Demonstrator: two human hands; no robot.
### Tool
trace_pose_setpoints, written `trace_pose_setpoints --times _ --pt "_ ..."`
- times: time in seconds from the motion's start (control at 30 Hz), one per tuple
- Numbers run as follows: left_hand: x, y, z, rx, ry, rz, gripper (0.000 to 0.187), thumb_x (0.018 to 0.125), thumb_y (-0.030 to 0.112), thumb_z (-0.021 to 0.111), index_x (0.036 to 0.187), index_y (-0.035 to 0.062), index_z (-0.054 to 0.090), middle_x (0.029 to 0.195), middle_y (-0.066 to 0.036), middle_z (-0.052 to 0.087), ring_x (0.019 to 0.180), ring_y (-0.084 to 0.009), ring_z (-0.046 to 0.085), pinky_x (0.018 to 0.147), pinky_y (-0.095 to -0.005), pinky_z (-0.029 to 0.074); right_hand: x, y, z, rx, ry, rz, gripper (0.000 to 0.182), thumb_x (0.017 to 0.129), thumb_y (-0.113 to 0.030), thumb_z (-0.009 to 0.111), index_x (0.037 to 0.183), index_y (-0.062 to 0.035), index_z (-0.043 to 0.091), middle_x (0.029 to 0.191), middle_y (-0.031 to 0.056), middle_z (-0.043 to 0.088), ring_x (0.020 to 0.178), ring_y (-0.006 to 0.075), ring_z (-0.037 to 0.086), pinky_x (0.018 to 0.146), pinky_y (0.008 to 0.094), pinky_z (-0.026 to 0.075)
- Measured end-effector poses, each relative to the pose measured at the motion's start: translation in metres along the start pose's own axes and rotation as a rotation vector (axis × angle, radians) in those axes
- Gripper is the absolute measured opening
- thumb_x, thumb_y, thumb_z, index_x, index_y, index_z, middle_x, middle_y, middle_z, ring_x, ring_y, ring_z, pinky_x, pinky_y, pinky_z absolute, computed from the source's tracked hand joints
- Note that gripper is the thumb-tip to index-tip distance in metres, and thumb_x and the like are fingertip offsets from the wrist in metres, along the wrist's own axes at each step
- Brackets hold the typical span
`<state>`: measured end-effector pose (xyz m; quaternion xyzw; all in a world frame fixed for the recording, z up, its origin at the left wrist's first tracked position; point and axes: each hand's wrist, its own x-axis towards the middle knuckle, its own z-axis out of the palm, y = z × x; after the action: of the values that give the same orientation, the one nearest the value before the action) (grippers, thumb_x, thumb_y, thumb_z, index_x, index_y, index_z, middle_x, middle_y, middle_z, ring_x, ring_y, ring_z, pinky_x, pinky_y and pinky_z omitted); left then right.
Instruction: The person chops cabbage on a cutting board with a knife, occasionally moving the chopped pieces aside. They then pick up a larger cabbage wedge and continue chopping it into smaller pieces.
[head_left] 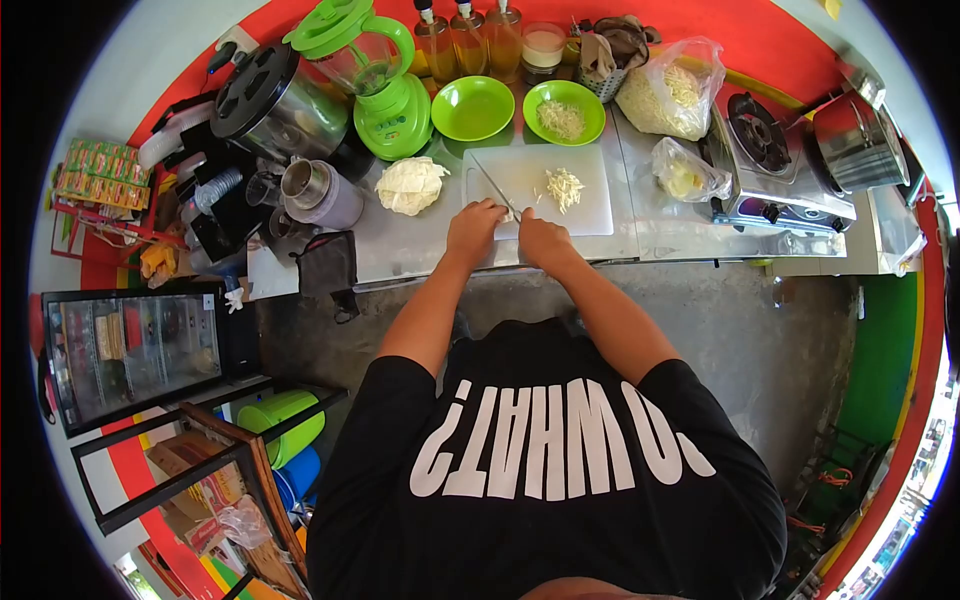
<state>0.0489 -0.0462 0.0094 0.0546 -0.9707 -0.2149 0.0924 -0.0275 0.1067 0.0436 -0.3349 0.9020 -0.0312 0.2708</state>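
Firmly, right hand [543, 243] clamps long silver-bladed knife [491, 182] at front edge of white rectangular board [592, 172]. Left hand [477, 225] pinches small pale piece [510, 215]; curl fingertips.

My left forearm [424, 310] and right forearm [622, 308] reach forward, angling inward, with my left hand [475, 232] curled just beside my right hand [543, 241], which is closed in a grip.

this is a kitchen: a gas stove [778, 180] and a steel pot [858, 140] stand at the right end of the metal-topped table [390, 240], a green blender [392, 118] and pump-topped bottles [468, 42] line its far edge, and a cutting board [595, 205] with shredded food [565, 190] lies toward its near edge.
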Motion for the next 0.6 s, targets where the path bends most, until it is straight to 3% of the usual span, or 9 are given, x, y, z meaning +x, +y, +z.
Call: trace_pose_setpoints --times 0.13,0.2,0.43,0.6 --pt "0.002 0.002 -0.002 -0.006 -0.043 -0.047 0.021 0.085 0.007 0.071 0.104 0.0139 0.075 0.100 -0.004 0.070 0.098 -0.0300 0.068 0.084 -0.0427 0.055 -0.015 -0.002 0.008 -0.024 -0.015 -0.009 0.031 0.094 -0.007 0.059 0.121 0.0010 0.046 0.102 0.0261 0.074 0.099 0.0384 0.075 0.085 0.0448 0.059" --pt "0.001 0.004 -0.003 -0.015 -0.034 -0.061 0.022 0.084 0.007 0.071 0.104 0.0138 0.076 0.101 -0.004 0.070 0.098 -0.0300 0.067 0.084 -0.0430 0.055 -0.013 -0.004 0.020 0.078 0.032 0.097 0.035 0.092 -0.006 0.063 0.121 0.0011 0.046 0.103 0.0253 0.074 0.101 0.0379 0.074 0.085 0.0448 0.059" --pt "-0.001 0.001 0.000 -0.045 0.014 -0.027 0.021 0.084 0.008 0.072 0.104 0.0125 0.075 0.102 -0.006 0.071 0.099 -0.0312 0.067 0.084 -0.0436 0.055 -0.012 -0.002 0.005 -0.001 0.026 0.015 0.035 0.092 -0.007 0.063 0.122 0.0007 0.046 0.103 0.0243 0.075 0.098 0.0375 0.075 0.085 0.0463 0.059" --pt "-0.002 0.001 0.005 -0.055 0.059 -0.048 0.018 0.085 0.009 0.071 0.103 0.0113 0.073 0.100 -0.007 0.071 0.098 -0.0325 0.067 0.083 -0.0444 0.055 -0.021 -0.008 0.021 0.076 0.006 0.134 0.038 0.090 -0.007 0.067 0.121 0.0014 0.047 0.106 0.0247 0.074 0.102 0.0368 0.075 0.088 0.0452 0.058"
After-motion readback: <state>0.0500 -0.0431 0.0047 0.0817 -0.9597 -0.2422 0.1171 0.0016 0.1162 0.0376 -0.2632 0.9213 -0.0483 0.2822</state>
